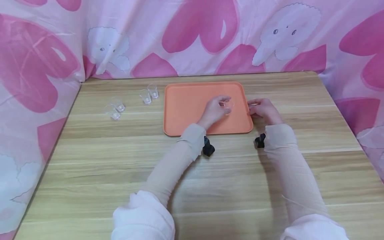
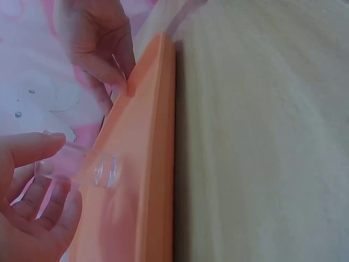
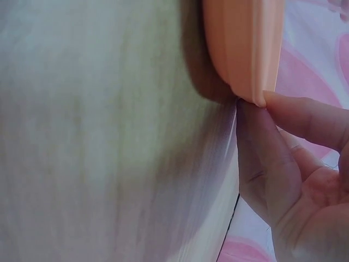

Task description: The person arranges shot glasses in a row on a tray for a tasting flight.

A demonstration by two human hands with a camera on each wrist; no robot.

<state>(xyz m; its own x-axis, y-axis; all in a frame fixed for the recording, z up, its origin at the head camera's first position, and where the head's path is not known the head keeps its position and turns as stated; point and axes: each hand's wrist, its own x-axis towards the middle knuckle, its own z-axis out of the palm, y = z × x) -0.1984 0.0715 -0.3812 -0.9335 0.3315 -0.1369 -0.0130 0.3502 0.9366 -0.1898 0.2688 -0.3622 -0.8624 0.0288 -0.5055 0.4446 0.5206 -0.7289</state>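
A flat orange plastic tray with rounded corners (image 1: 186, 110) lies on the pale wood-grain table (image 1: 120, 160), towards the far edge, its long sides running left to right. The person's left hand (image 1: 213, 110) reaches over the right part of the tray and holds a small clear plastic cup (image 1: 227, 104) between thumb and fingers; the cup sits low on the tray's surface, near its right rim. From the left wrist view the same clear cup (image 2: 103, 170) shows its ribbed base against the orange floor, the thumb above it and the fingers curled loosely below, so the grip is a light pinch around the cup's side rather than a tight clasp.

The right hand (image 1: 264, 110) is at the tray's right edge. In the right wrist view its thumb and fingers (image 3: 262, 147) meet at the orange rim (image 3: 245, 49), pinching the lip of the tray at the corner curve, with the palm off the tray, over the table.

Four more small clear cups stand on the table to the left of the tray: one pair (image 1: 149, 94) just beside its far left corner, and a second pair (image 1: 115, 108) further left, well apart from the tray. Pink cloth printed with large hearts and white cartoon animals (image 1: 192, 33) hangs behind and along both sides of the table. Both arms wear light beige sleeves (image 1: 177, 160).
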